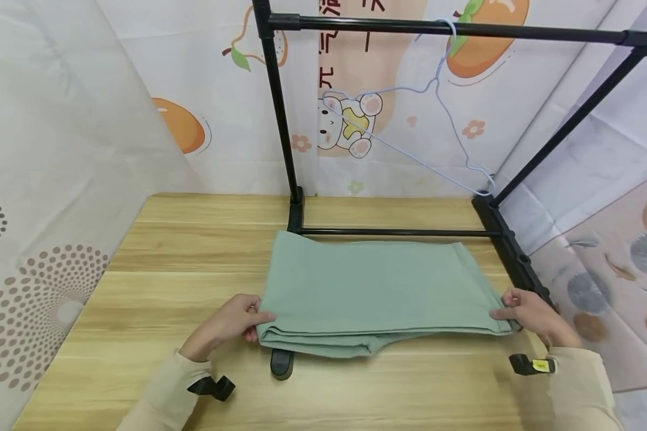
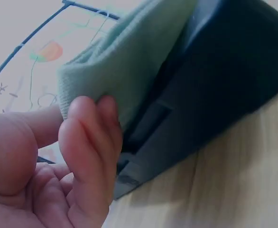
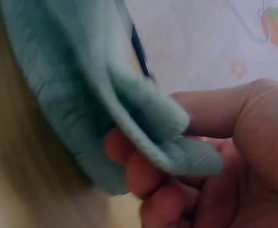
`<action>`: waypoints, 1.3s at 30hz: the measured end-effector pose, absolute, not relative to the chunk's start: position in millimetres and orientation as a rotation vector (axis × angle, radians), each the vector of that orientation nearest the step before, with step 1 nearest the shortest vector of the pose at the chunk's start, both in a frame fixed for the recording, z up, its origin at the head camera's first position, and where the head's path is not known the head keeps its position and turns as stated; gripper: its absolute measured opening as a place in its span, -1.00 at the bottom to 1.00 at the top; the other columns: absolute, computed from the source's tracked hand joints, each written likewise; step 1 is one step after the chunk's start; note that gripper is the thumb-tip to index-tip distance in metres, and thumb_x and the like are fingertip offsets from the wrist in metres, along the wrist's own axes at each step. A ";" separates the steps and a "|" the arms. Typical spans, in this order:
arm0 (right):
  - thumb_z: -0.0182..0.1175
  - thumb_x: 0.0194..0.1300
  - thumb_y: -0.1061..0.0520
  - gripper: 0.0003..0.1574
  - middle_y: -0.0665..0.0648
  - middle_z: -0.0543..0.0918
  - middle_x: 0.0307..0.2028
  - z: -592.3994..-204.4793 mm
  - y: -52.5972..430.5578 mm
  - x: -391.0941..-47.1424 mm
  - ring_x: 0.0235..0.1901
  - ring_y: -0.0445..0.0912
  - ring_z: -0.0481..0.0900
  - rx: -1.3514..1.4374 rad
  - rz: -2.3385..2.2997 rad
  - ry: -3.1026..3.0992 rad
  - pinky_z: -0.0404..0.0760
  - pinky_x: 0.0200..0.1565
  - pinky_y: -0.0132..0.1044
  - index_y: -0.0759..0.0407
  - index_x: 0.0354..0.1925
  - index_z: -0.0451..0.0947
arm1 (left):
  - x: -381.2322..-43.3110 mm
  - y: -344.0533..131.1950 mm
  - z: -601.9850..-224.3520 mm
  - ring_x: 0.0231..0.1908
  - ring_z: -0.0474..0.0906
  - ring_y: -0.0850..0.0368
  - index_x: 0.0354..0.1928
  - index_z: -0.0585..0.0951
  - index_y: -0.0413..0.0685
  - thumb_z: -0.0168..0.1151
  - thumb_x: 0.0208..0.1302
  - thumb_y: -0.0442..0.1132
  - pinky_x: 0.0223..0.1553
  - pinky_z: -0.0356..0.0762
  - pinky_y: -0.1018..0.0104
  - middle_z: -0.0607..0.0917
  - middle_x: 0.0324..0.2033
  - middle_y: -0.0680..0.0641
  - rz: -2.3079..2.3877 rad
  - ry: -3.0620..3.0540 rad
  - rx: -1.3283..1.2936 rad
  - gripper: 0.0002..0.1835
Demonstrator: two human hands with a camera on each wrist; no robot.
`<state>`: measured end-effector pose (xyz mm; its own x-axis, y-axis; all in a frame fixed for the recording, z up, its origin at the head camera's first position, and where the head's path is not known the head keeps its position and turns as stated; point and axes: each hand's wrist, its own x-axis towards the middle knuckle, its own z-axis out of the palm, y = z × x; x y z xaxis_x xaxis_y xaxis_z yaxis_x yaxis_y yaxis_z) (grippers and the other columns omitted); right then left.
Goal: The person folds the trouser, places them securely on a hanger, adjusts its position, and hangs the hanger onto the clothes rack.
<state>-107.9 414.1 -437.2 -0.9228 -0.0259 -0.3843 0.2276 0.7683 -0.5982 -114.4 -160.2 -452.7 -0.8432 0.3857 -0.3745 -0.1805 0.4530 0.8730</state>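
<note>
A folded sage-green cloth (image 1: 372,287) spans the space between both hands, its near edge showing several stacked layers; what kind of item it is cannot be told. At its near left corner, my left hand (image 1: 230,326) pinches the layers between thumb and fingers. In the left wrist view, the fingertips (image 2: 108,107) press against the cloth's ribbed edge (image 2: 82,78). My right hand (image 1: 534,314) grips the near right corner. Seen from the right wrist, the layers (image 3: 148,118) hang between thumb and curled fingers, partly blurred.
A black rack (image 1: 393,232) stands on the wooden table (image 1: 194,251), its left foot (image 1: 282,364) partly under the cloth. From the top bar (image 1: 356,25) hangs a pale blue wire hanger (image 1: 420,161), tilted. Printed curtains (image 1: 221,149) enclose the back and sides.
</note>
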 end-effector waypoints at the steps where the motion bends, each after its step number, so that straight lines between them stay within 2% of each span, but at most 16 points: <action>1: 0.33 0.22 0.12 -0.54 -0.02 0.19 -0.51 -439.8 416.0 -108.6 -0.54 -0.22 0.21 0.153 -0.944 2.549 0.27 -0.47 -0.35 0.19 -0.38 0.18 | -114.5 -161.3 -453.1 -0.73 0.47 0.26 -0.54 0.34 -0.15 0.30 0.28 -0.20 -0.59 0.56 0.33 0.55 -0.76 0.05 1.395 2.178 0.169 -0.64; 4: 0.36 0.17 0.16 -0.53 -0.02 0.23 -0.53 -447.3 418.3 -112.8 -0.55 -0.21 0.29 0.166 -0.941 2.433 0.38 -0.49 -0.36 0.19 -0.39 0.18 | -114.3 -162.4 -454.3 -0.74 0.48 0.27 -0.52 0.32 -0.12 0.29 0.28 -0.20 -0.61 0.56 0.34 0.55 -0.76 0.05 1.379 2.153 0.205 -0.63; 7: 0.40 0.14 0.11 -0.47 0.07 0.41 -0.46 -444.5 418.9 -121.1 -0.53 -0.14 0.42 0.215 -0.891 2.394 0.49 -0.48 -0.29 0.33 -0.25 0.25 | -115.6 -162.8 -454.9 -0.73 0.49 0.25 -0.44 0.33 -0.14 0.31 0.28 -0.19 -0.61 0.54 0.34 0.54 -0.74 0.05 1.370 2.121 0.251 -0.66; 9: 0.41 0.14 0.05 -0.32 0.14 0.54 -0.38 -437.9 418.7 -130.8 -0.47 -0.10 0.52 0.233 -0.863 2.405 0.57 -0.44 -0.24 0.45 -0.08 0.26 | -120.5 -163.5 -455.1 -0.68 0.50 0.22 -0.30 0.39 -0.23 0.31 0.27 -0.17 -0.57 0.54 0.33 0.57 -0.66 0.02 1.365 2.119 0.262 -0.68; 12: 0.37 0.20 -0.06 -0.08 0.27 0.62 -0.27 -428.6 417.1 -151.8 -0.39 -0.08 0.59 0.208 -0.839 2.426 0.63 -0.34 -0.18 0.58 0.15 0.19 | -135.7 -163.6 -454.3 -0.56 0.52 0.15 0.09 0.38 -0.35 0.28 0.30 -0.16 -0.47 0.56 0.27 0.63 -0.47 -0.08 1.357 2.161 0.230 -0.51; 15: 0.29 0.27 -0.11 0.00 0.44 0.59 -0.13 -425.3 412.1 -173.9 -0.30 -0.03 0.63 0.195 -0.841 2.456 0.65 -0.24 -0.13 0.63 0.25 0.13 | -159.0 -161.4 -454.8 -0.33 0.61 0.07 0.37 0.22 -0.33 0.21 0.36 -0.15 -0.27 0.63 0.18 0.67 -0.19 -0.25 1.378 2.238 0.163 -0.33; 19: 0.20 0.34 -0.12 0.01 0.60 0.38 0.15 -427.8 403.6 -199.5 -0.14 0.10 0.62 0.212 -0.886 2.504 0.67 -0.12 -0.09 0.63 0.32 0.08 | -193.4 -156.7 -458.8 -0.11 0.64 -0.03 0.46 0.16 -0.18 0.13 0.42 -0.15 -0.12 0.65 0.15 0.60 0.07 -0.34 1.411 2.398 0.155 -0.33; 21: 0.16 0.36 -0.16 0.00 0.61 0.29 0.24 -429.4 399.3 -210.3 -0.05 0.15 0.58 0.224 -0.893 2.528 0.67 -0.08 -0.09 0.61 0.33 0.10 | -209.2 -155.3 -459.9 -0.10 0.63 -0.06 0.48 0.16 -0.10 0.11 0.44 -0.13 -0.15 0.65 0.17 0.57 0.12 -0.33 1.389 2.491 0.177 -0.35; 23: 0.15 0.36 -0.20 -0.01 0.59 0.30 0.25 -431.2 395.4 -219.8 -0.02 0.17 0.55 0.238 -0.891 2.551 0.67 -0.10 -0.11 0.59 0.32 0.17 | -222.7 -154.6 -460.7 -0.10 0.62 -0.08 0.49 0.17 -0.01 0.09 0.45 -0.10 -0.17 0.64 0.18 0.54 0.16 -0.30 1.363 2.539 0.192 -0.36; 26: 0.18 0.32 -0.25 -0.21 0.41 0.53 -0.01 -434.3 391.2 -229.2 -0.14 0.06 0.53 0.270 -0.879 2.572 0.64 -0.20 -0.21 0.46 0.07 0.48 | -238.3 -154.1 -460.7 -0.06 0.60 -0.10 0.47 0.24 0.05 0.06 0.46 -0.03 -0.14 0.64 0.14 0.52 0.17 -0.26 1.283 2.570 0.260 -0.40; 28: 0.19 0.32 -0.25 -0.38 0.24 0.52 -0.30 -436.7 390.6 -232.2 -0.28 -0.03 0.47 0.279 -0.880 2.573 0.57 -0.28 -0.26 0.35 -0.24 0.52 | -245.5 -152.9 -460.7 -0.01 0.58 -0.12 0.42 0.32 0.03 0.06 0.46 0.01 -0.09 0.62 0.10 0.54 0.15 -0.25 1.216 2.583 0.316 -0.44; 29: 0.20 0.31 -0.25 -0.40 0.16 0.50 -0.32 -437.2 390.6 -232.5 -0.29 -0.06 0.44 0.278 -0.884 2.574 0.55 -0.29 -0.28 0.31 -0.29 0.50 | -248.4 -152.4 -460.9 0.02 0.56 -0.11 0.38 0.38 0.00 0.06 0.45 0.02 -0.07 0.60 0.09 0.55 0.13 -0.24 1.183 2.599 0.342 -0.46; 32: 0.19 0.31 -0.28 -0.31 0.31 0.54 -0.19 -435.4 394.3 -231.8 -0.22 -0.03 0.48 0.260 -0.905 2.536 0.56 -0.24 -0.26 0.38 -0.14 0.50 | -254.8 -150.0 -461.1 0.01 0.55 -0.09 0.21 0.54 -0.09 0.13 0.42 -0.01 -0.07 0.57 0.14 0.62 0.05 -0.23 1.149 2.653 0.381 -0.55; 35: 0.22 0.27 -0.31 -0.03 0.37 0.46 0.14 -427.8 399.9 -230.7 -0.07 0.00 0.53 0.308 -0.980 2.464 0.61 -0.13 -0.23 0.44 0.26 0.33 | -257.5 -148.7 -460.1 -0.15 0.58 -0.03 0.02 0.65 -0.14 0.20 0.38 -0.11 -0.21 0.56 0.25 0.69 -0.04 -0.20 1.245 2.681 0.344 -0.69; 36: 0.22 0.26 -0.30 0.03 0.33 0.48 0.12 -424.6 402.2 -231.3 -0.08 -0.01 0.54 0.332 -1.011 2.434 0.61 -0.11 -0.24 0.46 0.31 0.25 | -257.4 -148.4 -459.6 -0.20 0.58 0.01 -0.03 0.68 -0.14 0.21 0.37 -0.14 -0.26 0.55 0.29 0.70 -0.07 -0.19 1.284 2.682 0.329 -0.73; 39: 0.25 0.24 -0.29 0.03 -0.01 0.56 -0.13 -418.5 408.6 -232.8 -0.20 -0.15 0.54 0.423 -1.119 2.363 0.60 -0.13 -0.31 0.39 0.34 0.21 | -257.3 -148.0 -457.9 -0.33 0.56 0.10 -0.11 0.71 -0.15 0.19 0.38 -0.21 -0.35 0.54 0.38 0.73 -0.13 -0.18 1.364 2.671 0.281 -0.80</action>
<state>-232.8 408.6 -418.5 -0.8331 0.0684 -0.5488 0.4679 0.6161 -0.6336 -257.3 -148.0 -457.9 -0.9743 0.2231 -0.0305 0.1060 0.5741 0.8119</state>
